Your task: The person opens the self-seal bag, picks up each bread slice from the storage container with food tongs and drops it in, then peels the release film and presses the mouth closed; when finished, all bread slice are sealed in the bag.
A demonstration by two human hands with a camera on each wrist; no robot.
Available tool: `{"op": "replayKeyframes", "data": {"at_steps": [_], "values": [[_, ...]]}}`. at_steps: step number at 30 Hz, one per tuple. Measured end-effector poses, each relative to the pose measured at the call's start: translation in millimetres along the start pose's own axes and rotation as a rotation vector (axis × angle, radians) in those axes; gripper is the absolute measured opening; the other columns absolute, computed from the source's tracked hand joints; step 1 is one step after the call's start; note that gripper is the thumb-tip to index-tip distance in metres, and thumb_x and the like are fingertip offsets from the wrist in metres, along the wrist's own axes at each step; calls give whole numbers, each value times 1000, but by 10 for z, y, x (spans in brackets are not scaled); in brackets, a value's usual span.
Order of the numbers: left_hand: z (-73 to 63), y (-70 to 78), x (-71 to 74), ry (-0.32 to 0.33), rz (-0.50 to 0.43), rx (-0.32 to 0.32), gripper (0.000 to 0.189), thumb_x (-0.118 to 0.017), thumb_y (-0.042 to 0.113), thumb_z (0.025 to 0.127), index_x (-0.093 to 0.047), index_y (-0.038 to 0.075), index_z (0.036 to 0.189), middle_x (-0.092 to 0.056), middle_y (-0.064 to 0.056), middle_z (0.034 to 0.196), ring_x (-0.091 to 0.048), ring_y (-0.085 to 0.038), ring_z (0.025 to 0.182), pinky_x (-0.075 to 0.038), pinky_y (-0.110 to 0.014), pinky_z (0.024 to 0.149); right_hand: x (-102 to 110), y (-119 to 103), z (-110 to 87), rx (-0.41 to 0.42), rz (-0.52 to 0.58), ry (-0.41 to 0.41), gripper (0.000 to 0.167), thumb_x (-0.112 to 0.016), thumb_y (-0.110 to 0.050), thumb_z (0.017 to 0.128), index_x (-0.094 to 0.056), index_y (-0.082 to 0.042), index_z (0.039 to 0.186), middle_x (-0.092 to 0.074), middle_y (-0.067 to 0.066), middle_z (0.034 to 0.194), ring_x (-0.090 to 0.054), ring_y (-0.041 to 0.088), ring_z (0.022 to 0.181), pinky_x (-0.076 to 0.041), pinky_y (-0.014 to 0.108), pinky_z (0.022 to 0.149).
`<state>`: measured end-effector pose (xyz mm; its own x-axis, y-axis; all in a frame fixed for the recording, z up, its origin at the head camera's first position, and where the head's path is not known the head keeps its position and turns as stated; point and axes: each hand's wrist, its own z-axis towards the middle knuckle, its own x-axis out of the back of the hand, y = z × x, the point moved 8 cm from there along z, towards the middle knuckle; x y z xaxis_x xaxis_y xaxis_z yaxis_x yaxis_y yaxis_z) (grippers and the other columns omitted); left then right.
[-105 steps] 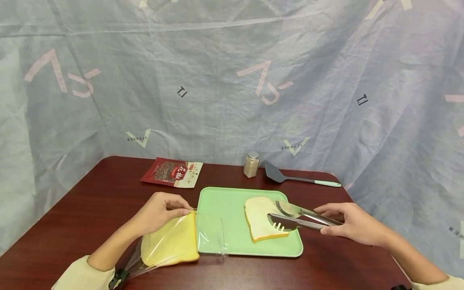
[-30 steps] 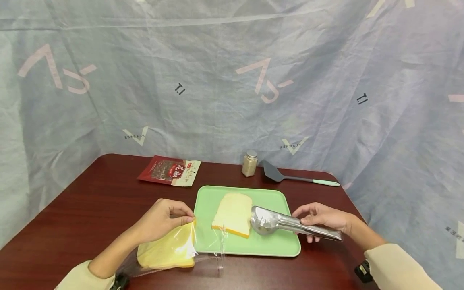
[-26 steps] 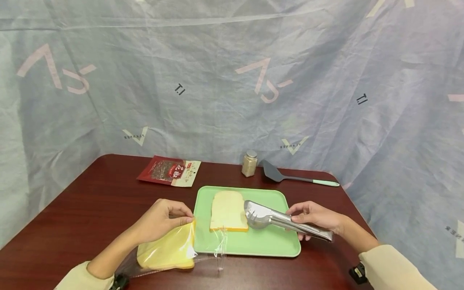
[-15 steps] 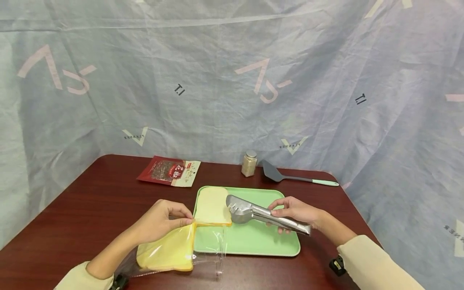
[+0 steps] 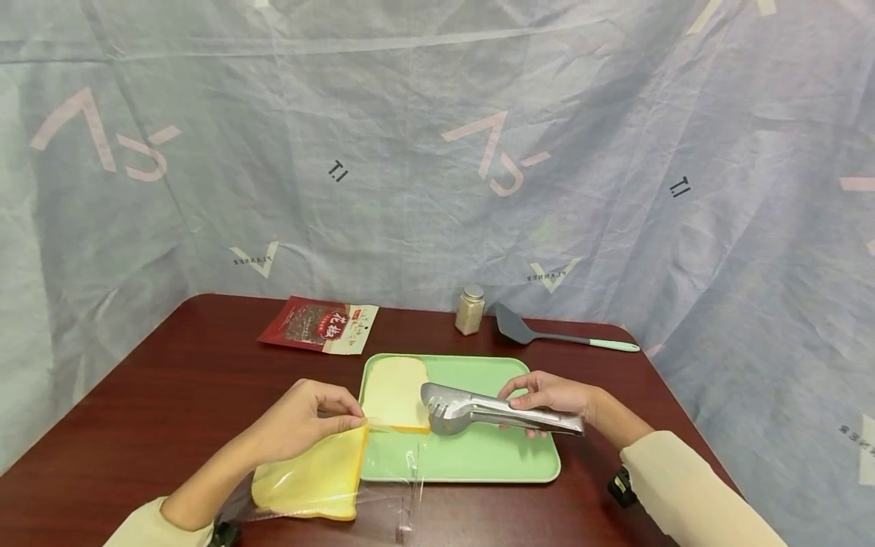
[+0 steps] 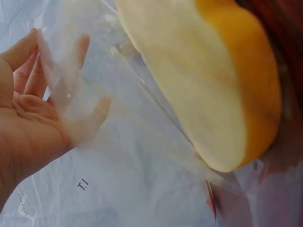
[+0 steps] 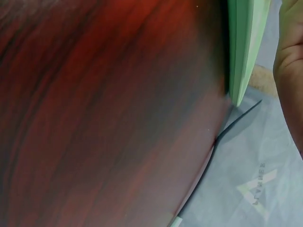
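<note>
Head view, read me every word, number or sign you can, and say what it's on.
"花椒": packet; its finer print is too small to read.
"V" with "PLANNER" mirrored, twice: cloth.
"T.I", twice: cloth.
Large pink marks: cloth, no certain reading.

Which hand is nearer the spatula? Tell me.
Right. The right hand holds the tongs by the green tray's right side, nearer the camera than the spatula; the left hand, pinching the clear bag, is farther left.

Dk tbl (image 5: pixel 171 380) holds grn tray (image 5: pixel 485 460), red pkt (image 5: pixel 313 325), jar (image 5: pixel 469 313) & spatula (image 5: pixel 521 330).
</note>
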<state>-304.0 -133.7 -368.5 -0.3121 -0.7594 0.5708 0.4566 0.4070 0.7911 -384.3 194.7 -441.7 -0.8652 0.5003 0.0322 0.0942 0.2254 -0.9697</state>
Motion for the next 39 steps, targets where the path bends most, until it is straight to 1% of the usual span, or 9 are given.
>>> {"op": "replayKeyframes", "data": {"at_steps": [2,11,16,20,25,27,30,35,39], "values": [[-3,4,0,0,2,-1,15,-73,31,90,-76,16,92,-75,0,91,-69,-8,88,-54,-28,77,-21,-7,20,-4,-12,15,30,-55,-12,102,-53,3,129,-65,34,112,-69,16,65,-53,26,52],[5,2,-9,-5,7,-5,14,-73,30,91,-76,16,92,-75,3,90,-69,-8,88,-54,-29,78,-170,-32,56,-102,-52,177,46,-67,-17,96,-53,4,133,-68,30,111,-67,14,62,-52,27,52],[8,1,-20,-9,6,-8,15,-73,30,91,-76,15,92,-75,2,90,-69,-8,88,-54,-29,78,-250,-50,9,-137,-96,242,38,-68,-17,95,-62,7,124,-70,26,106,-67,13,61,-52,26,52],[11,0,-20,-8,5,-12,15,-73,30,91,-76,15,92,-75,0,91,-69,-8,88,-54,-31,79,-308,-108,-15,-173,-120,266,32,-66,-21,96,-69,7,113,-72,24,101,-68,14,62,-54,26,54],[6,-7,-18,-8,5,-12,14,-73,30,91,-76,16,92,-75,3,90,-69,-8,87,-54,-30,78,-391,-183,-12,-196,-106,256,33,-64,-20,97,-68,10,110,-72,24,99,-66,12,62,-53,25,53],[2,-12,-15,-8,4,-12,14,-73,30,91,-76,16,92,-75,3,90,-70,-8,88,-54,-29,77,-433,-194,-3,-192,-123,248,33,-64,-19,98,-67,12,109,-71,24,98,-65,12,62,-52,24,53],[0,-14,-15,-10,2,-16,15,-72,30,91,-76,15,92,-75,2,91,-70,-9,88,-54,-28,78,-485,-208,-3,-160,-195,246,32,-63,-19,98,-65,12,108,-70,22,96,-64,14,64,-51,25,53],[1,-13,-10,-9,3,-20,13,-72,29,91,-75,16,92,-75,2,91,-70,-9,88,-54,-29,78,-546,-239,-25,-68,-352,266,27,-59,-16,101,-64,10,105,-66,16,88,-61,19,73,-53,30,57],[0,-6,-1,-10,-1,-20,13,-73,29,91,-76,16,92,-75,0,91,-70,-9,88,-54,-29,78,-604,-264,-51,5,-403,284,23,-57,-14,101,-62,9,102,-63,11,82,-58,18,72,-55,33,59]]}}
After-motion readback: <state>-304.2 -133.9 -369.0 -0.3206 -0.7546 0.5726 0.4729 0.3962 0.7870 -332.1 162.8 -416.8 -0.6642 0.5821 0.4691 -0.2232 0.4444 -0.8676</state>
